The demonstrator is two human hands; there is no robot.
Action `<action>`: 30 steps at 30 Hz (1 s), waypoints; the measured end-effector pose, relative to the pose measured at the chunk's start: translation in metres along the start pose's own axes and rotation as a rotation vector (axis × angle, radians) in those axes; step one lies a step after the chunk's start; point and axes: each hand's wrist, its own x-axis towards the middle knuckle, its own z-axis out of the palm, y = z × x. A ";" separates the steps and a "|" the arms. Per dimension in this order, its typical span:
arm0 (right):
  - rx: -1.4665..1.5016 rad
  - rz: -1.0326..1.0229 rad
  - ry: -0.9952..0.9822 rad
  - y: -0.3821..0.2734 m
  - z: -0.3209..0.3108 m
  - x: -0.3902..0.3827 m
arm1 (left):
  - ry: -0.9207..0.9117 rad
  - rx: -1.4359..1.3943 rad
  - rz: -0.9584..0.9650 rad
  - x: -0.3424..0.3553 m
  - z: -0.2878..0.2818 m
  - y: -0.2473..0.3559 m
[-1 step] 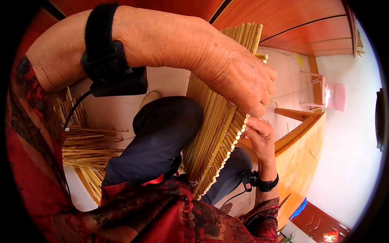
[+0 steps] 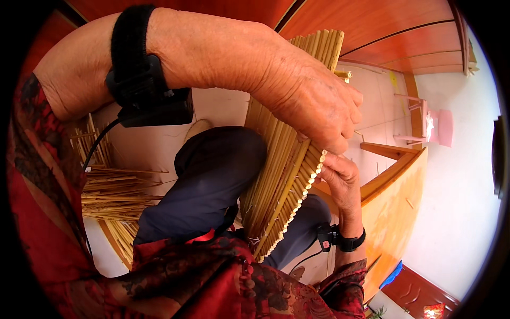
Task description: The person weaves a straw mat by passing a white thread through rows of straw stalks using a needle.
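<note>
A panel of straw-coloured reed stalks (image 2: pixel 281 159), laid side by side and bound with thin ties, leans tilted across my knees. Its pale cut ends form a row along the right edge, and one stalk (image 2: pixel 287 207) runs crosswise near that edge. My left hand (image 2: pixel 319 109) reaches over the panel's upper part with its fingers curled around it; the fingertips are partly hidden. Just below, my right hand (image 2: pixel 341 173) pinches the panel's right edge at the corner, its fingers partly behind the stalks. The two hands nearly touch.
Bundles of loose reed stalks (image 2: pixel 114 196) lie at my left. A wooden table (image 2: pixel 396 207) stands close on the right, with a pink chair (image 2: pixel 441 127) beyond it. Red-brown wooden cabinets (image 2: pixel 393 37) line the far side. A cable (image 2: pixel 98 143) hangs from my left wrist strap.
</note>
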 end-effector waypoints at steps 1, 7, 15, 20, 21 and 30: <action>0.001 0.003 0.004 0.001 -0.001 -0.001 | 0.004 -0.009 0.004 0.001 0.001 -0.001; -0.031 0.054 0.077 -0.002 0.009 -0.001 | 0.009 0.017 0.004 -0.001 0.001 0.001; -0.424 -0.163 0.176 -0.019 0.025 0.004 | 0.112 -0.036 0.028 0.001 0.007 0.000; -0.397 -0.175 0.181 -0.012 0.024 0.002 | -0.015 0.017 -0.020 0.002 0.000 0.004; -0.397 -0.167 0.182 -0.012 0.025 0.002 | -0.015 0.020 -0.025 0.001 -0.001 0.005; -0.232 0.026 0.137 -0.011 0.016 -0.010 | -0.008 -0.054 -0.007 -0.003 0.002 0.002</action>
